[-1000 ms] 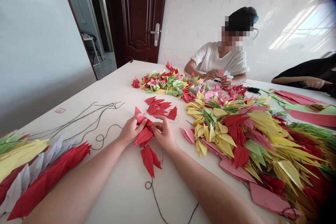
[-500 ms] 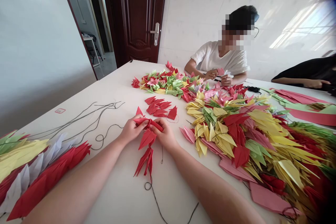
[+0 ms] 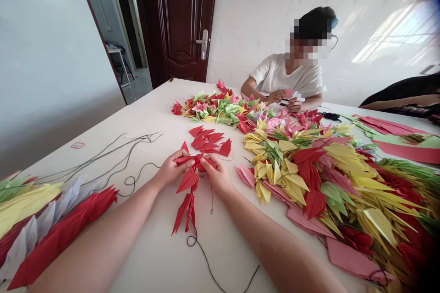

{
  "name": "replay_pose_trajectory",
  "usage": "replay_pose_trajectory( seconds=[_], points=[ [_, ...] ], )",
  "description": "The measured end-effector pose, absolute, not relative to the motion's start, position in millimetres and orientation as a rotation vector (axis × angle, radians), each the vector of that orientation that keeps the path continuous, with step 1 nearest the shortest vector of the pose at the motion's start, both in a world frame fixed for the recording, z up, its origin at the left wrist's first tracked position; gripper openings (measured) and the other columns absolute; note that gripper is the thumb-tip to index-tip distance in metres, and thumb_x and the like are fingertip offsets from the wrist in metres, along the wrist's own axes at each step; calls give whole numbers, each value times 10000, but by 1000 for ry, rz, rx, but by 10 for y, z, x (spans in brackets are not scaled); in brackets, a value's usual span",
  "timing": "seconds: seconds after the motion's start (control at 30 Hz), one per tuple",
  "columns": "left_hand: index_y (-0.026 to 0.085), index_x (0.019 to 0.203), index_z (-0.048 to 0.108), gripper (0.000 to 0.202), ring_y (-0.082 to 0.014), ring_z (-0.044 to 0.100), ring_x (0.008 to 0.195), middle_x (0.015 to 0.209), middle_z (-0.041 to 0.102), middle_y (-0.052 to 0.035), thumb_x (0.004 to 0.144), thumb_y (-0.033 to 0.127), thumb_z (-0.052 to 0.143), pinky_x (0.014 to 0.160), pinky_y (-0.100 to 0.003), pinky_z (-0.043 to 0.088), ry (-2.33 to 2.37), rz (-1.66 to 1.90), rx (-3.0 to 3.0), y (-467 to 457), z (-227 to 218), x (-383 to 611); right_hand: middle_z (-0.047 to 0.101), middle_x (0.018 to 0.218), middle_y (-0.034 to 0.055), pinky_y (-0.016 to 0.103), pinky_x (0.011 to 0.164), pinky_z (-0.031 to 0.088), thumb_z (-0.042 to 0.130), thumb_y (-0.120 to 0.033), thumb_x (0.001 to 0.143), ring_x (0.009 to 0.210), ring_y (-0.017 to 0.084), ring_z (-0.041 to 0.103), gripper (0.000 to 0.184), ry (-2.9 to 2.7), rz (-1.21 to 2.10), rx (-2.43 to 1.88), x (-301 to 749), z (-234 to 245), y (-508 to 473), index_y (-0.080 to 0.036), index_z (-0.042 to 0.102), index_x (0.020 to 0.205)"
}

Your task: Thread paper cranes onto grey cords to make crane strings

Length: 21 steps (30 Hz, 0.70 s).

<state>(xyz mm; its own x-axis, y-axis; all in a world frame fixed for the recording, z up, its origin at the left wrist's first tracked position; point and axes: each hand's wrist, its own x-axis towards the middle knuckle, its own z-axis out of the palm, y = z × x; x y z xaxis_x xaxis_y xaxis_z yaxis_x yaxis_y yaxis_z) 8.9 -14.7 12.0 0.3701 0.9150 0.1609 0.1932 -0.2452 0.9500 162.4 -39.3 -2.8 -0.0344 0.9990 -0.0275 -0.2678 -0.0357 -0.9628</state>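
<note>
Fingers [image 3: 189, 164] of left hand [image 3: 173, 168] and right hand [image 3: 216, 173] pinch tight on opposite sides of the red folded paper [image 3: 197, 160] over the white table [image 3: 161, 247], probably keeping it steady, lower red pieces [image 3: 182, 210] trailing toward dark cord [image 3: 206, 261], loose red pieces [image 3: 206, 139] just beyond, presumably for easy reach.

It's a homelike craft room — panelled door [image 3: 177, 18], paper-heaped table [image 3: 147, 119].
</note>
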Motion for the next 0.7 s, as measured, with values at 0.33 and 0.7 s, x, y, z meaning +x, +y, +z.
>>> replay_pose_trajectory(
  seconds=[0.33,0.7],
  points=[
    [184,696,441,262,-83,420,557,622,422,60,763,405,564,549,-212,352,922,962,1578,-147,101,78,496,651,-35,261,600,399,604,-431,691,606,108,474,264,-1252,1266,-1045,1636,-3,-414,-202,474,710],
    [185,687,436,282,-82,422,529,633,416,57,746,423,576,514,-213,353,937,961,1550,-95,103,66,518,662,-32,305,648,416,598,-356,681,637,140,516,208,-1359,1265,-1013,1615,15,-442,-222,441,709]
  ],
)
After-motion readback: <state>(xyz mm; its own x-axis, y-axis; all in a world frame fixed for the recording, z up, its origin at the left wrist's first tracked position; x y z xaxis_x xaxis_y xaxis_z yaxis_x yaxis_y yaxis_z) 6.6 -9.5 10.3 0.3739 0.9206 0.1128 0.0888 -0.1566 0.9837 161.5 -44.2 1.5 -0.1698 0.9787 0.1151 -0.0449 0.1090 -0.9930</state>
